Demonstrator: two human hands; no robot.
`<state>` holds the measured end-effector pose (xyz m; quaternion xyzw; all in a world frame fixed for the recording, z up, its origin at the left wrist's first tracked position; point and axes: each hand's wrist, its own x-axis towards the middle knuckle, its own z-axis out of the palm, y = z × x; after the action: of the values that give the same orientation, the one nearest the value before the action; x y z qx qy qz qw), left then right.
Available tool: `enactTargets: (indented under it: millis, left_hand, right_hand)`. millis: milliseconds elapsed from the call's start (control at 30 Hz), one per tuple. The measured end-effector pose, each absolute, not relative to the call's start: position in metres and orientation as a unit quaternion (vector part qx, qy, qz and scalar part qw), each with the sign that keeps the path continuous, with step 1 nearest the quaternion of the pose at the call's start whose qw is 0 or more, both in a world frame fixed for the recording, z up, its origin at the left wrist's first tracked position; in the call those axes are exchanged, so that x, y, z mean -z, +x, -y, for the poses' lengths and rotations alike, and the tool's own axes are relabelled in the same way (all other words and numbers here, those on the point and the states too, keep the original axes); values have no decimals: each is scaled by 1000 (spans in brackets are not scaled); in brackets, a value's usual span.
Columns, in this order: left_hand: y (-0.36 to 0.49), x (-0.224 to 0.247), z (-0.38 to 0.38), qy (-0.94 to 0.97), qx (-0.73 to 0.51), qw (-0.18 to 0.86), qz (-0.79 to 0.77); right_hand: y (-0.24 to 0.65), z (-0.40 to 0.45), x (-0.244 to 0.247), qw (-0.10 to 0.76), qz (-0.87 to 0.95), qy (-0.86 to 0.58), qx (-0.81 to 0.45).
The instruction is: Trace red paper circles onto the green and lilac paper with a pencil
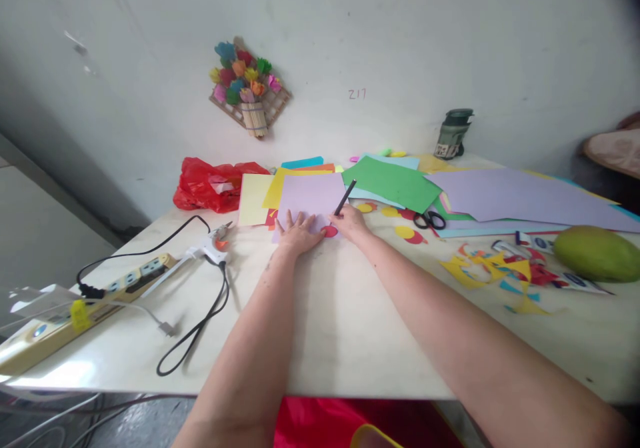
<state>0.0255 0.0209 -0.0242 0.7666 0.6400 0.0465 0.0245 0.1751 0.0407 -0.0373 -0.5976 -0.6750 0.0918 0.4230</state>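
A light purple sheet [313, 193] lies on the table over yellow and cream sheets. My left hand [299, 233] is flat on its lower part with the fingers spread. A small red paper circle [329, 231] is on the purple sheet, at the tip of my left thumb. My right hand [349, 223] grips a black pen [345, 197] just right of the circle, with the pen's upper end leaning to the right. The pen's lower tip is hidden by my fingers.
On the left are a glue gun [214, 247] with its cable and a power strip [135, 278]. Right of my hands lie black scissors [429, 220], a green sheet [393, 183], yellow scraps [467, 271] and a mango [597, 253]. A red bag [210, 185] sits at the back left.
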Motion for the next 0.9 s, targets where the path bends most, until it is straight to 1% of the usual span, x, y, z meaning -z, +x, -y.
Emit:
enactTargets:
  millis: [167,400,500,900]
  left_hand:
    - [25,25,-20,769,-54,17,-637]
    - [34,19,-9,785,-118,-33,-607]
    - [40,17,-6,797,-139,-43,-586]
    - [42,19,-18,752,-130,65,-643]
  right_hand:
    - [177,-37,34,448,642,-608,-133]
    - [185,-38,38,560,547,-593,-186]
    - [187,-43,43,590,528,-578,-198]
    - [186,-50,51,598,522,-563,-231]
